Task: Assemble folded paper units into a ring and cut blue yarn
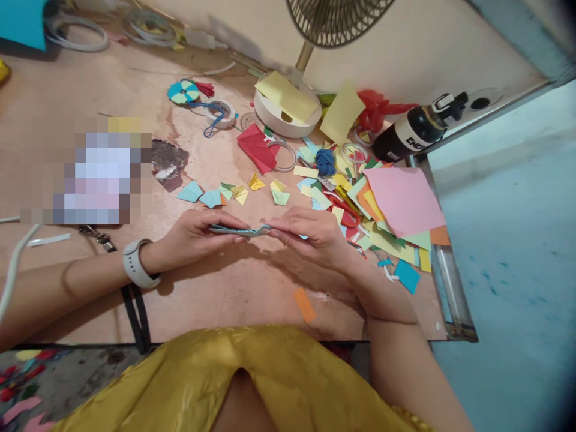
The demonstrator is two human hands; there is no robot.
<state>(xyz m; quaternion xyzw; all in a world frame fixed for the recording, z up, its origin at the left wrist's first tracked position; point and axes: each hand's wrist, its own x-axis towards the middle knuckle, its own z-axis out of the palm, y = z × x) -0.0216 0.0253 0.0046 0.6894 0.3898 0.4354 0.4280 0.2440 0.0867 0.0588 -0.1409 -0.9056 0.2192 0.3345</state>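
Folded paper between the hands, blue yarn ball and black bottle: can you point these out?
Folded paper [256, 232]: head view, its exposed middle.
Blue yarn ball [324, 162]: head view, centre of the wound ball.
Black bottle [411, 135]: head view, its white label band.

Small paper-craft work corner; whether it belongs to a home or a workshop cannot be told. Craft use is shown by the stained, pinkish-brown wooden tabletop [193, 303], which bears a heap of multicoloured paper cuttings [387, 241], a pink square paper sheet [402, 201], a row of small folded paper pieces in blue, yellow and green [240, 194], a round ball of dark-blue yarn [325, 162] and a white roll of tape [227, 123]. Coloured scraps [22, 411] litter the grey floor [90, 367]. A round-based desk fan [305, 57] and a black bottle with a white band [396, 138] indicate informal, everyday surroundings.
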